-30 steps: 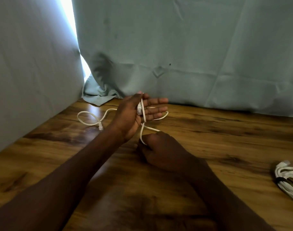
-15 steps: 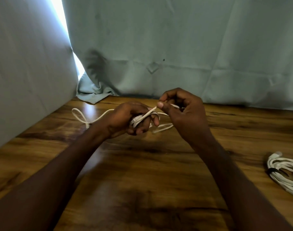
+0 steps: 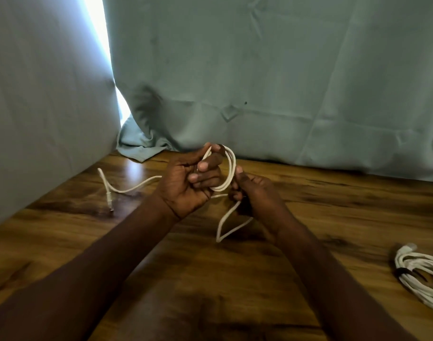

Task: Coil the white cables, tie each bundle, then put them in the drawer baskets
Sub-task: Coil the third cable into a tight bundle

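Big teal curtain (image 3: 272,77) hangs across the back, with a wooden table (image 3: 210,279) in front of it. Over the table, the left hand (image 3: 188,185) has its fingers curled round a couple of loops of white cable (image 3: 231,173), held up off the wood. The right hand (image 3: 255,198) sits just beside it, pinching the same cable lower down, with a loop dangling below. The loose end trails off left on the table. A tied bundle (image 3: 422,274) lies far right.

Two bare forearms, left hand (image 3: 186,183), right hand (image 3: 257,195), short pale fingernails, unsleeved
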